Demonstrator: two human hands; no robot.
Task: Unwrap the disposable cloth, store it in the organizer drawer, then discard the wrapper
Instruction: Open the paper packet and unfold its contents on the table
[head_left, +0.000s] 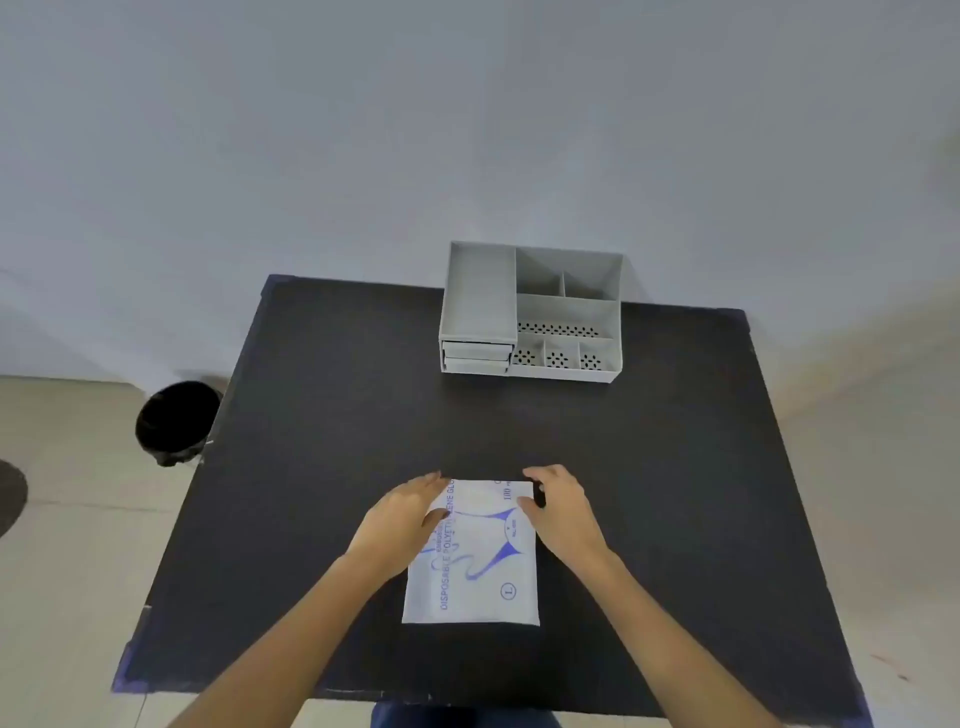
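A flat white wrapper with blue print lies on the black table, near its front edge. My left hand rests on the packet's upper left corner, fingers spread over it. My right hand touches the upper right corner, thumb and fingers around the edge. Whether either hand grips the packet cannot be told. The cloth inside is hidden. The grey organizer stands at the table's far side, its two small drawers at the front left, both pushed in.
A black round bin stands on the floor to the left of the table. The organizer has several open compartments, some with perforated bottoms. A grey wall rises right behind the table.
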